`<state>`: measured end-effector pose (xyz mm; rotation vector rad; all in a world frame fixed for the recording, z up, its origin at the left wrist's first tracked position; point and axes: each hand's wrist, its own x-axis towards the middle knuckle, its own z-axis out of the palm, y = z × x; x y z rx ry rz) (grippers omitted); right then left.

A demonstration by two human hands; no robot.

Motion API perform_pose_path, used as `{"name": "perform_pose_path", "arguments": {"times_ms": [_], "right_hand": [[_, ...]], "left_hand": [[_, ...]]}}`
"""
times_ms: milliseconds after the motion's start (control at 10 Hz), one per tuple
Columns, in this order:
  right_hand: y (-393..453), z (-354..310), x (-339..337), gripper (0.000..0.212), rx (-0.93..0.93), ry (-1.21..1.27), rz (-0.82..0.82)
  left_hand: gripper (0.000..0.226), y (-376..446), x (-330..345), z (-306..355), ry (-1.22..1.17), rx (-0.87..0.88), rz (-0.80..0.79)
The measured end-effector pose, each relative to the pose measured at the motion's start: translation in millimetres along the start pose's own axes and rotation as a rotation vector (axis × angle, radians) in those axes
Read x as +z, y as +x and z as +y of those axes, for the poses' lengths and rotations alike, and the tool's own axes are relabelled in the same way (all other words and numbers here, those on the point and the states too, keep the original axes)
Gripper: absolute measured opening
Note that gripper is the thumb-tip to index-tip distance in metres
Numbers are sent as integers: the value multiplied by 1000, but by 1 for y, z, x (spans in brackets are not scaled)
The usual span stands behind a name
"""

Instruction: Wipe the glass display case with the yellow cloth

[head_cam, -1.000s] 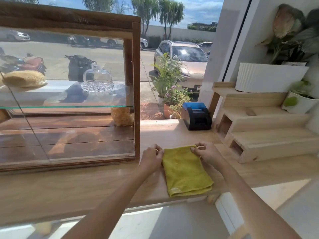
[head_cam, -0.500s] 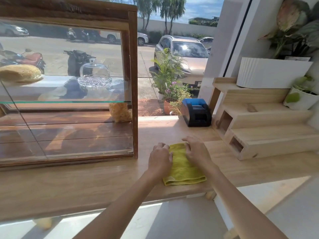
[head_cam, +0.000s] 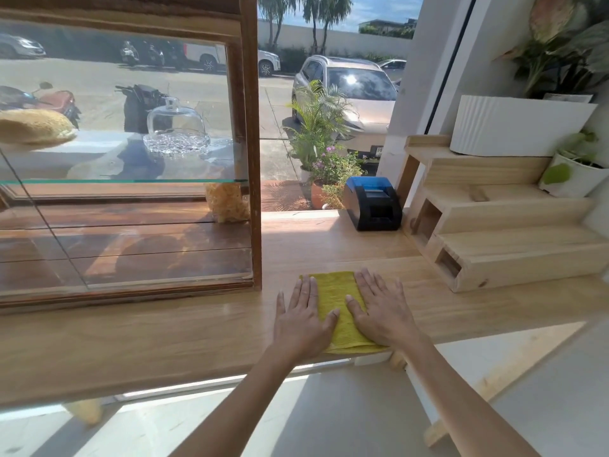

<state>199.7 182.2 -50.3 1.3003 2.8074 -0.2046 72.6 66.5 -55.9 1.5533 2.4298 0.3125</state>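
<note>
A folded yellow cloth (head_cam: pixel 336 303) is pressed flat on the wooden counter (head_cam: pixel 164 341) under the left hand (head_cam: pixel 304 319) and right hand (head_cam: pixel 382 313), palms spread open, seemingly to crease it before the glass display case (head_cam: pixel 131 159) is wiped.

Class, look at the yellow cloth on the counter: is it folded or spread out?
Folded. The yellow cloth shows a layered near edge; both hands lie flat on it.

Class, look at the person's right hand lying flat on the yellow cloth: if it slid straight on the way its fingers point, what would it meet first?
Probably bare counter beyond the yellow cloth, then the black receipt printer; the right hand points roughly there, though depth is unclear.
</note>
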Motion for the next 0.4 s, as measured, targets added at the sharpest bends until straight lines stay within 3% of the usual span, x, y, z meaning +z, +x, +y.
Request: {"name": "perform_pose_path", "arguments": {"times_ms": [300, 400], "right_hand": [[-2, 2, 0, 64, -19, 91, -11], [-5, 2, -7, 67, -11, 283, 46]], "left_hand": [[80, -9, 1, -20, -67, -124, 134], [76, -10, 1, -26, -66, -142, 148]]}}
